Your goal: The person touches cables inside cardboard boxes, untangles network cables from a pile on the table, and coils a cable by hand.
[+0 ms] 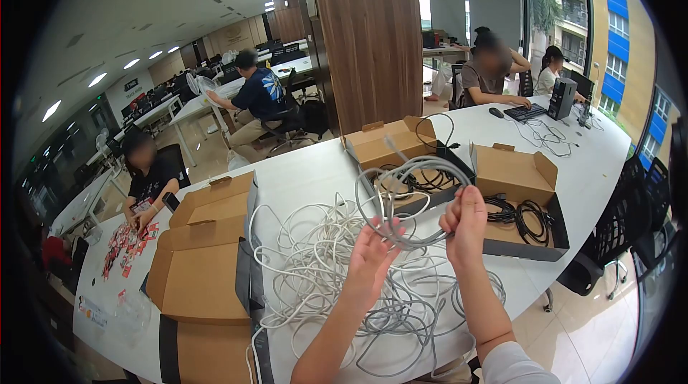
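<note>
A loosely coiled grey cable (423,240) is held up over the table, its loops gripped at the right side by my right hand (466,220), whose fingers are closed around them. My left hand (374,248) is at the coil's lower left, fingers apart and fingertips against the loops; no firm grip shows. Beneath both hands spreads a tangled heap of white cables (308,248), with grey cables (408,312) mixed in nearer to me.
Open cardboard boxes (512,169) with black cables (532,223) stand beyond my hands. More open boxes (197,269) line the left. Across the table, a person (147,176) handles red-and-white pieces (125,251). Another person (491,72) sits by a keyboard (527,111).
</note>
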{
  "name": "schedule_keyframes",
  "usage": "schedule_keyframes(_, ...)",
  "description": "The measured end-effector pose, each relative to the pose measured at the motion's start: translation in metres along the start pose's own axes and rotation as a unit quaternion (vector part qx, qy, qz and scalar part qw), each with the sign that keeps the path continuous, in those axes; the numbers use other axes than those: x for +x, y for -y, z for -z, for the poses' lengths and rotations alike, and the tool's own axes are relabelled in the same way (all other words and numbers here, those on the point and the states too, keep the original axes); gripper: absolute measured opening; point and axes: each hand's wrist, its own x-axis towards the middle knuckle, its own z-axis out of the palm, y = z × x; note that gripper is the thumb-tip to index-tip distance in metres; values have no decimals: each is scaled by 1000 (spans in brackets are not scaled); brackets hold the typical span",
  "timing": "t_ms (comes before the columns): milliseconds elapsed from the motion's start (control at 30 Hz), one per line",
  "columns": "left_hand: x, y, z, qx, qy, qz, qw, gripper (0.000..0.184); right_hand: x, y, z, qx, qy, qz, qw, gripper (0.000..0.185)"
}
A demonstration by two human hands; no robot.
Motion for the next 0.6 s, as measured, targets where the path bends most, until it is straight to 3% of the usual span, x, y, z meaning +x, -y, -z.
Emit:
schedule_keyframes(100, -1, -8, -11, 68, -15, -63, 996, 58, -3, -8, -1, -110, 55, -8, 992, 29)
schedule_keyframes(200, 1, -7, -8, 110, -99, -71, 986, 44, -7, -6, -5, -190, 122, -42, 973, 31)
schedule_keyframes(333, -1, -18, 2, 73, -138, -54, 986, 23, -4, -9, 0, -245, 216, -74, 942, 27)
schedule_keyframes(433, -3, -36, 19, 55, -74, -60, 994, 22, -4, -14, 6, -297, 269, -106, 910, 18)
schedule_keyframes(500, -3, -47, 20, 76, -94, -45, 992, 34, -6, -14, 3, -348, 294, -91, 885, 17)
schedule_keyframes(567, -6, -62, 31, 39, -88, 0, 995, 40, -12, -9, -6, -419, 308, -29, 854, 26)
schedule_keyframes(600, -7, -66, 32, 127, -98, 15, 987, 43, -13, -9, -8, -465, 299, 9, 833, 48)
